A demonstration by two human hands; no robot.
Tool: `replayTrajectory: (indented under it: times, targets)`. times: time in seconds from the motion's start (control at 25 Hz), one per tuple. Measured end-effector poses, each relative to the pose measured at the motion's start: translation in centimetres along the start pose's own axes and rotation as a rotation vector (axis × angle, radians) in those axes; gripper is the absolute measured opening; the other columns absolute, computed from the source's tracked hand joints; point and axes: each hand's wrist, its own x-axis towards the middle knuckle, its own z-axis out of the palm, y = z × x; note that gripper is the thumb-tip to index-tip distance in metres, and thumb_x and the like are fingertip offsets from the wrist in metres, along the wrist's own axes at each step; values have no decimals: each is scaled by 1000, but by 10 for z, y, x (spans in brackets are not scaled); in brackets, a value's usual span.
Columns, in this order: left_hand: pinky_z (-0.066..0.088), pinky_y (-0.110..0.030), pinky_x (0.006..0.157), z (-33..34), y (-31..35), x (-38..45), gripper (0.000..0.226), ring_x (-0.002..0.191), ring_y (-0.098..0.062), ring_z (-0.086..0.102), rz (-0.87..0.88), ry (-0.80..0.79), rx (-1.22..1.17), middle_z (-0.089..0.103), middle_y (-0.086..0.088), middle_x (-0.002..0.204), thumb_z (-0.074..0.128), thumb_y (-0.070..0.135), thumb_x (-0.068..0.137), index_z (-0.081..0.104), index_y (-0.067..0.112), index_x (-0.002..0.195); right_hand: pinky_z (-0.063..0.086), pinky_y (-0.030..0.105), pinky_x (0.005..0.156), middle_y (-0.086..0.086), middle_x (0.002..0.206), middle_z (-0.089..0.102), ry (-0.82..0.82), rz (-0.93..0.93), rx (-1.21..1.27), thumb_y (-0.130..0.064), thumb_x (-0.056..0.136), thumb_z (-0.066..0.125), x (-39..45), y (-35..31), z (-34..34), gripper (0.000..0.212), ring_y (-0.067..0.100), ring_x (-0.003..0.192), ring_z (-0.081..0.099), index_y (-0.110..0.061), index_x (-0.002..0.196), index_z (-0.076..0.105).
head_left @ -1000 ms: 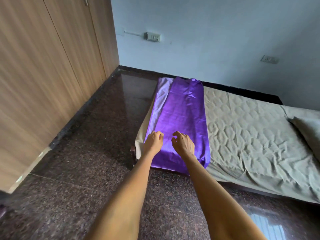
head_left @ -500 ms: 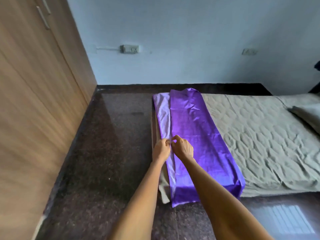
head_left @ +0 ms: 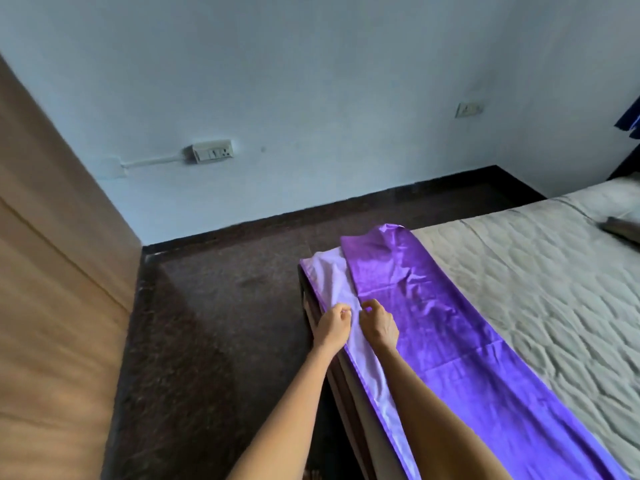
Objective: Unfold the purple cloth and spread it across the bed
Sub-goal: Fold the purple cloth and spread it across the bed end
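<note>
A purple cloth (head_left: 446, 327) lies folded in a long strip along the left edge of the bed (head_left: 540, 285), its shiny side up and a pale lilac underside showing beside it. My left hand (head_left: 334, 325) has its fingers curled on the pale lilac strip near the bed's edge. My right hand (head_left: 379, 323) sits close beside it, fingers curled at the border of the shiny purple fold. Whether each hand pinches the fabric is hard to make out.
A beige quilted sheet covers the bed, with a pillow (head_left: 620, 216) at the far right. Dark speckled floor (head_left: 221, 323) runs left of the bed. A wooden wardrobe (head_left: 59, 271) stands on the left. The blue wall carries two sockets (head_left: 213, 152).
The view has swung right and closer along the bed's side. Both hands stay together on the cloth's left fold and have drifted slightly apart.
</note>
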Motion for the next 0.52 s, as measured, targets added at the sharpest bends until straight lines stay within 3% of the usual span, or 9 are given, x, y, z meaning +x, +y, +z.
replayTrajectory:
  times: [0.16,0.32,0.52]
  targets:
    - [41,-38,91,-58,18,112,32,114,-35,55,29,-50,28,59,-22,123,36,18,99,54,0,119,42,35,92,10,125,61,39,56,65,-21,87,43,77,-91,26,34,31,116,55,-26,118,58]
    - [40,-34,95,-92,5,227,32,118,-29,55,71,-145,80,58,-19,126,36,16,99,54,1,121,44,34,91,8,121,63,108,166,98,-21,86,44,155,-137,55,32,29,113,57,-28,113,60]
    - [34,-25,89,-119,15,346,31,118,-29,54,150,-348,87,60,-18,124,39,11,96,56,-1,120,43,33,88,7,120,64,251,363,238,-19,87,45,229,-197,86,30,27,113,57,-23,113,61]
